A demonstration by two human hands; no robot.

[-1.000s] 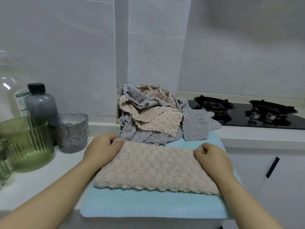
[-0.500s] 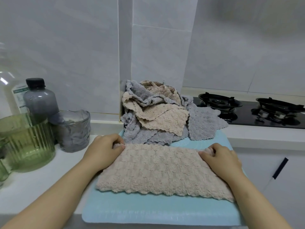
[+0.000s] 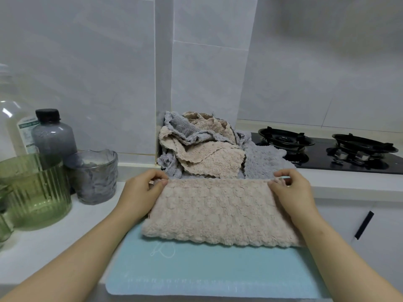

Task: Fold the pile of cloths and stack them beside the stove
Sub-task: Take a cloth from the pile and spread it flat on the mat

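Left of the stove (image 3: 327, 153), a blue mat (image 3: 196, 269) gave a flat folding surface, with the pile (image 3: 202, 149) waiting behind it in the corner. The beige cloth (image 3: 218, 210) lay on the mat. The left hand (image 3: 139, 192) and right hand (image 3: 292, 190) each pinched a far corner, seemingly to square the edges.

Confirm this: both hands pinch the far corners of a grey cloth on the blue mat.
Wrong colour: the head view shows the cloth is beige, not grey. The left hand and right hand pinch its far corners on the blue mat.

Green ribbed glass (image 3: 32, 190), grey cup (image 3: 96, 177) and grey bottle (image 3: 53, 136) stand together.
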